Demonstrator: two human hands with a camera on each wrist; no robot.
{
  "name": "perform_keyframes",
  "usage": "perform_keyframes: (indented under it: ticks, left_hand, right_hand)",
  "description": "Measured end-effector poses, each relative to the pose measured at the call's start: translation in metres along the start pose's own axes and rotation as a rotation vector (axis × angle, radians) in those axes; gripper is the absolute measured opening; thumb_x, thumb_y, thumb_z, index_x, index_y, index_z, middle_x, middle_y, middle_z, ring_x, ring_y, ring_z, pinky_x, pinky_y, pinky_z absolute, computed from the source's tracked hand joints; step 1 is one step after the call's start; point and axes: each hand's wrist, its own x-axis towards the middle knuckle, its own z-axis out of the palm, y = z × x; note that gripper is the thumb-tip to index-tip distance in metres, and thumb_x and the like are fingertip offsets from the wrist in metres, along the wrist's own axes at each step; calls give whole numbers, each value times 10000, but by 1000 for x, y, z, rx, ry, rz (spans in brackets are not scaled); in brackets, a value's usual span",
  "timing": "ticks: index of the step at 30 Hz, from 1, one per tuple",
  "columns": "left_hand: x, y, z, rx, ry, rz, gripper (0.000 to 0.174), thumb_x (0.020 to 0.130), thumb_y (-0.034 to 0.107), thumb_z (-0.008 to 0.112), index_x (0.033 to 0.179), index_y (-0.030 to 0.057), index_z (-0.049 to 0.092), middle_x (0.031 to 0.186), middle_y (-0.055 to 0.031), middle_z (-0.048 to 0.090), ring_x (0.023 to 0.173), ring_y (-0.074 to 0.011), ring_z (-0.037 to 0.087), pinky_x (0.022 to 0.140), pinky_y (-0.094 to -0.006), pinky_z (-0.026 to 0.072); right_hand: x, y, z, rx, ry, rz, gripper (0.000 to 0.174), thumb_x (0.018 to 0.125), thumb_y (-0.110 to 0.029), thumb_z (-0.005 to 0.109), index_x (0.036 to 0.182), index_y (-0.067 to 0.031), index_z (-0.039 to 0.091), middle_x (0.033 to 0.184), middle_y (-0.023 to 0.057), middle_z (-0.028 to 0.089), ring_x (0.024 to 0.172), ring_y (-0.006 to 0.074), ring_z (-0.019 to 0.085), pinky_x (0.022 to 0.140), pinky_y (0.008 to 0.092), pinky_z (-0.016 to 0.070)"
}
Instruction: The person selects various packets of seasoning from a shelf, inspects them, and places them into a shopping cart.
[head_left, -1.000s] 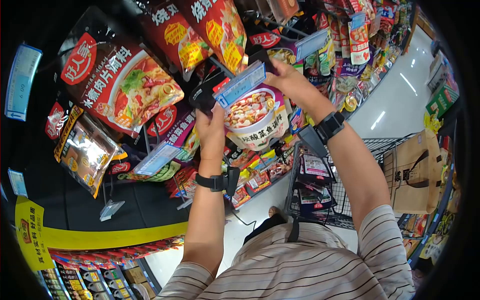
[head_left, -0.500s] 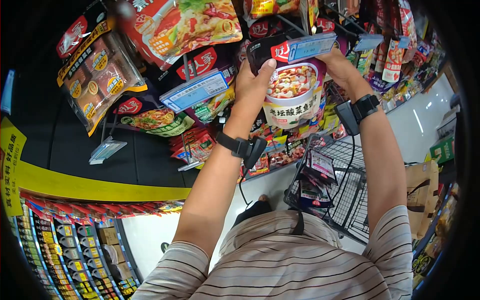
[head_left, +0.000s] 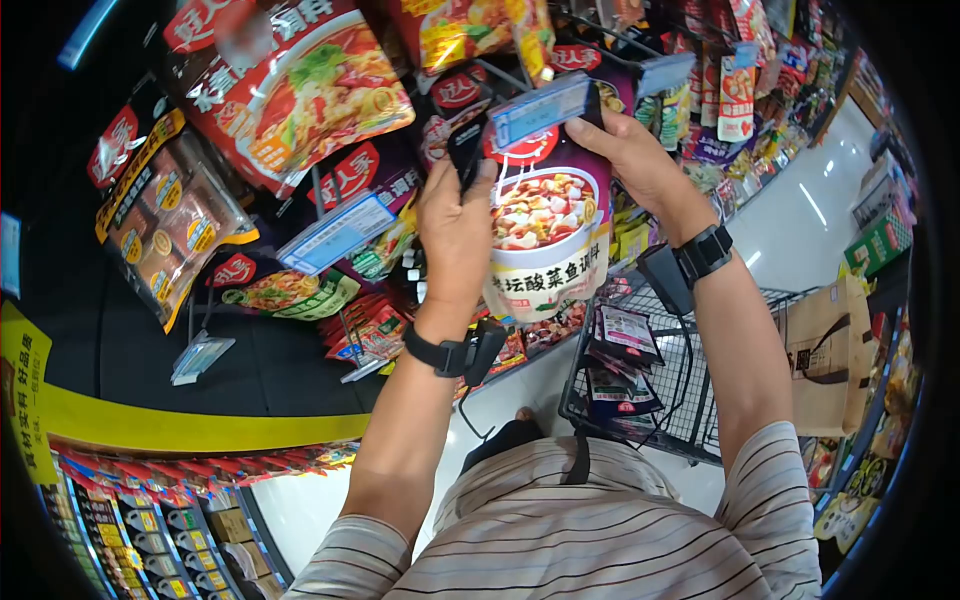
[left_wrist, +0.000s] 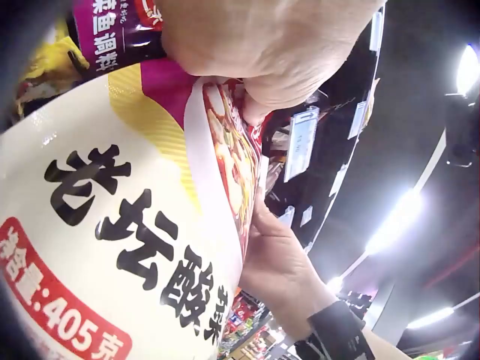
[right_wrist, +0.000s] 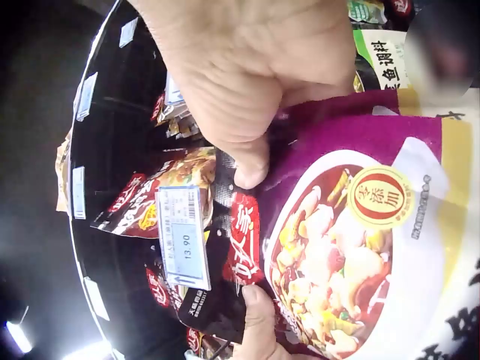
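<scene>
A purple and white food pouch (head_left: 545, 235) with a bowl picture hangs upright between both hands in the head view, its top edge behind a blue price tag (head_left: 540, 110). The left hand (head_left: 455, 235) pinches its upper left side, thumb on the front. At the upper right corner the right hand (head_left: 645, 170) grips it, thumb on the front and fingers mostly hidden behind. The right wrist view shows the pouch (right_wrist: 337, 247) with the right thumb at its top beside the 13.90 tag (right_wrist: 184, 238). Close in the left wrist view, the pouch (left_wrist: 127, 225) bulges below the left hand (left_wrist: 262, 45).
Other hanging pouches (head_left: 300, 90) and a clear-front pack (head_left: 175, 215) are at the left. A second price tag (head_left: 338, 232) juts out beside the left hand. Below right stands a wire cart (head_left: 690, 370) holding dark packs (head_left: 625, 335), near a brown paper bag (head_left: 830, 350).
Against half a second ago, the pouch and both hands appear lower and further left in the head view, as do the shelf goods. Both hands keep hold of the pouch.
</scene>
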Motion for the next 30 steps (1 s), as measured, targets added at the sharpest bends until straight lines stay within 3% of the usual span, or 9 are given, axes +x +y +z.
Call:
perform_keyframes:
  ticks: [3, 5, 8, 9, 14, 20, 23, 25, 30]
  left_hand:
    - [-4, -5, -1, -55, -6, -104, 208, 935, 120, 687, 884, -64, 607, 799, -71, 522, 765, -137, 477, 695, -279, 420]
    - [-10, 15, -2, 12, 7, -291, 338, 946, 209, 706, 1022, -108, 617, 910, -85, 582, 824, -137, 502, 749, -259, 445]
    - [-13, 18, 2, -65, 24, -303, 461, 957, 273, 705, 1150, -133, 601, 1064, -118, 645, 889, -138, 543, 822, -270, 463]
    - [-12, 16, 0, -40, 1, -299, 482, 961, 291, 702, 1185, -123, 601, 1122, -130, 660, 912, -137, 561, 856, -286, 468]
    - [-21, 46, 8, 1, 76, -301, 303, 961, 292, 702, 1106, 26, 696, 890, 40, 647, 703, -27, 523, 559, -195, 407]
    - [-28, 52, 18, -116, 92, -245, 348, 954, 296, 708, 1101, -18, 681, 938, -13, 679, 770, -87, 583, 644, -247, 467]
    - [-29, 72, 17, 74, 85, -347, 346, 959, 293, 699, 1093, -25, 679, 960, -35, 689, 820, -106, 595, 732, -281, 487]
    - [-34, 73, 17, 85, 36, -247, 343, 962, 290, 696, 1084, -30, 680, 953, -35, 684, 839, -110, 585, 778, -281, 481]
    - [-60, 78, 22, -75, -33, -337, 298, 973, 220, 685, 1128, -34, 671, 1081, -54, 684, 968, -117, 593, 885, -275, 464]
  right_hand:
    - [-7, -6, -1, -25, 7, 7, 399, 944, -327, 702, 1200, -27, 647, 1070, 43, 709, 919, 89, 661, 830, 260, 537]
    - [-11, -9, -1, -6, 13, 2, 391, 940, -319, 706, 1195, -28, 650, 1074, 49, 708, 916, 97, 664, 831, 268, 541]
    - [-17, -11, -2, -4, 13, -40, 401, 938, -325, 704, 1198, -24, 648, 1078, 50, 707, 908, 114, 673, 823, 281, 549]
    - [-16, -10, -6, -7, -24, -18, 445, 945, -325, 700, 1260, -23, 615, 1134, 45, 694, 980, 108, 648, 897, 278, 527]
    - [-14, -8, -14, -110, -63, -57, 445, 946, -295, 693, 1283, -18, 601, 1164, 68, 692, 1007, 131, 659, 928, 283, 521]
    - [-30, -20, -17, -70, -98, -55, 427, 955, -306, 682, 1253, -6, 619, 1155, 85, 703, 971, 144, 677, 894, 287, 540]
    - [-38, -24, -20, 16, -129, -63, 408, 950, -282, 688, 1249, -10, 629, 1151, 68, 701, 1007, 128, 649, 933, 295, 507]
    - [-46, -25, -23, 33, -110, 2, 404, 946, -262, 690, 1250, -3, 629, 1159, 51, 692, 1018, 116, 631, 947, 296, 491]
    - [-74, -21, -34, 13, -110, 61, 412, 946, -256, 692, 1254, 9, 625, 1188, 57, 678, 1055, 122, 617, 967, 297, 476]
